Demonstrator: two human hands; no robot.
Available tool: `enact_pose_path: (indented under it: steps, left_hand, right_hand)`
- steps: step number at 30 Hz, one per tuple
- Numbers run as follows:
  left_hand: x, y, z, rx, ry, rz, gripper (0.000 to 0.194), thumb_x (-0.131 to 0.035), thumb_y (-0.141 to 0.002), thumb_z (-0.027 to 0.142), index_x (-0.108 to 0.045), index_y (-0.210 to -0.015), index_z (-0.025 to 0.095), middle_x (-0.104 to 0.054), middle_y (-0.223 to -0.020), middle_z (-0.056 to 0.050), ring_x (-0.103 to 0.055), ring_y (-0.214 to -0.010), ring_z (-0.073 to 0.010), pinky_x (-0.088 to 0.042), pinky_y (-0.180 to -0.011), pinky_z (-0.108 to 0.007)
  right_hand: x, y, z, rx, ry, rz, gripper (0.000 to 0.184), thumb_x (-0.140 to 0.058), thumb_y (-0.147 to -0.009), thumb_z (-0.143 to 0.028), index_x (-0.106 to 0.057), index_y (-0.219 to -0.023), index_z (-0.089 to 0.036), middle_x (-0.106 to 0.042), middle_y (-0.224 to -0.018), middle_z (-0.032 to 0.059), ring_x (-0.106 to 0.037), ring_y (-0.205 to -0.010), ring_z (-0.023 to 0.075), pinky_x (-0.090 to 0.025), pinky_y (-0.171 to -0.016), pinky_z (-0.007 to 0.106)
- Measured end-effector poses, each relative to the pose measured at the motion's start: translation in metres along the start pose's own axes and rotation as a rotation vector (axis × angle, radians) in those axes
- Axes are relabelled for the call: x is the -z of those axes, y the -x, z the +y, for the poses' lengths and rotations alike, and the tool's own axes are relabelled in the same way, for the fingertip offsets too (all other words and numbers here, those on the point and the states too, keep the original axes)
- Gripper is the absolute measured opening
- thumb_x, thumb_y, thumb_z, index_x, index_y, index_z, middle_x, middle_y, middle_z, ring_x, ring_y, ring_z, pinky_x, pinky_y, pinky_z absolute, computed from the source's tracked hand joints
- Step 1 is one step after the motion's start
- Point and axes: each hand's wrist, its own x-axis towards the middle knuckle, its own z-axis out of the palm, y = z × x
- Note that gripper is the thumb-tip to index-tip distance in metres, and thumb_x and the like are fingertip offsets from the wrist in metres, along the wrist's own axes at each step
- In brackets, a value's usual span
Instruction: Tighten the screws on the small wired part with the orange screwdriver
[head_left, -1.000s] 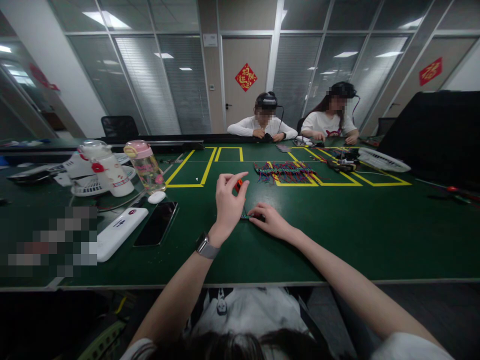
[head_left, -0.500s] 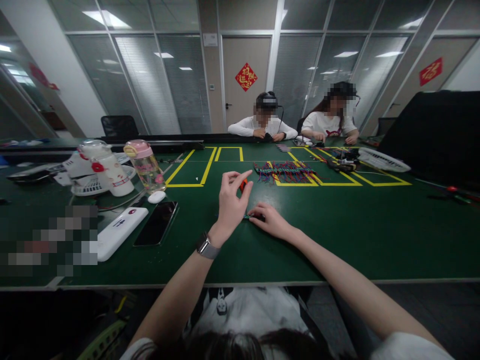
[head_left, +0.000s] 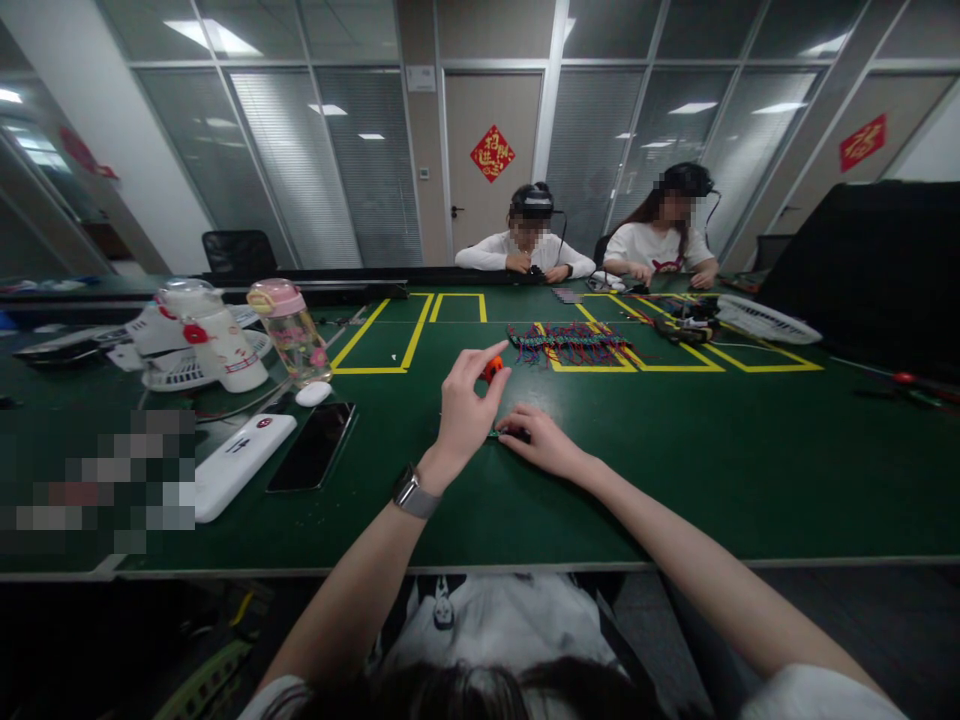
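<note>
My left hand (head_left: 465,408) is raised over the table, with thumb and fingers closed around an orange-and-black tool handle (head_left: 493,369). It resembles a small screwdriver, but its lower end is hidden behind the hand. Right beside it, my right hand (head_left: 546,442) rests on the green tabletop (head_left: 712,470). Its fingertips grip the edge of a small green circuit board (head_left: 493,434), most of which is covered by my left hand. Just beyond both hands lies a row of circuit boards with red and blue wires (head_left: 574,343).
At left are a phone (head_left: 313,447), a white power bank (head_left: 244,468), a white earbud case (head_left: 313,394), a pink-lidded bottle (head_left: 289,330) and a white bottle (head_left: 229,340). Yellow tape (head_left: 679,369) marks the table. Two people (head_left: 525,255) sit opposite. A black screen-like panel (head_left: 885,280) stands right.
My left hand has shifted slightly right, and the orange handle has turned so that more of its end shows. My right hand stays in place on the board.
</note>
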Motion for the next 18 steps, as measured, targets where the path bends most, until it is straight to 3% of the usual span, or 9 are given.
enact_pose_path:
  steps: [4,9,12,18]
  left_hand:
    - [0.0006,0.0000,0.0003,0.024,-0.070,0.051,0.024,-0.061,-0.085,0.025,-0.065,-0.109,0.023,-0.052,-0.091,-0.003,-0.055,-0.081,-0.0134,-0.048,-0.080,-0.029]
    - [0.0014,0.0013,-0.0022,0.027,0.000,0.013,0.034,-0.041,-0.094,0.022,-0.057,-0.124,0.026,-0.053,-0.110,-0.006,-0.054,-0.105,-0.0159,-0.045,-0.092,-0.031]
    - [0.0017,0.0017,-0.0022,0.005,0.050,-0.007,0.037,-0.037,-0.095,0.018,-0.055,-0.127,0.024,-0.055,-0.118,-0.007,-0.053,-0.112,-0.0163,-0.043,-0.097,-0.032]
    - [0.0020,0.0005,0.0025,0.008,0.050,0.050,0.027,-0.046,-0.091,0.017,-0.063,-0.112,0.020,-0.065,-0.104,-0.006,-0.061,-0.095,-0.0158,-0.049,-0.085,-0.031]
  right_hand:
    - [0.0005,-0.0001,-0.0004,0.000,0.008,-0.002,0.012,-0.061,-0.084,-0.018,-0.068,-0.093,-0.017,-0.058,-0.085,0.0049,-0.055,-0.079,0.0171,-0.044,-0.075,0.031]
    - [0.0005,-0.0001,-0.0005,-0.002,0.011,-0.003,0.011,-0.060,-0.084,-0.019,-0.068,-0.093,-0.018,-0.058,-0.084,0.0045,-0.055,-0.080,0.0174,-0.044,-0.076,0.031]
    - [0.0004,0.0001,-0.0003,0.001,0.015,-0.002,0.012,-0.060,-0.085,-0.020,-0.068,-0.093,-0.018,-0.058,-0.085,0.0045,-0.055,-0.080,0.0172,-0.044,-0.076,0.030]
    - [0.0007,-0.0001,-0.0005,0.000,0.016,-0.009,0.012,-0.060,-0.084,-0.019,-0.068,-0.094,-0.017,-0.058,-0.085,0.0050,-0.055,-0.081,0.0177,-0.044,-0.077,0.031]
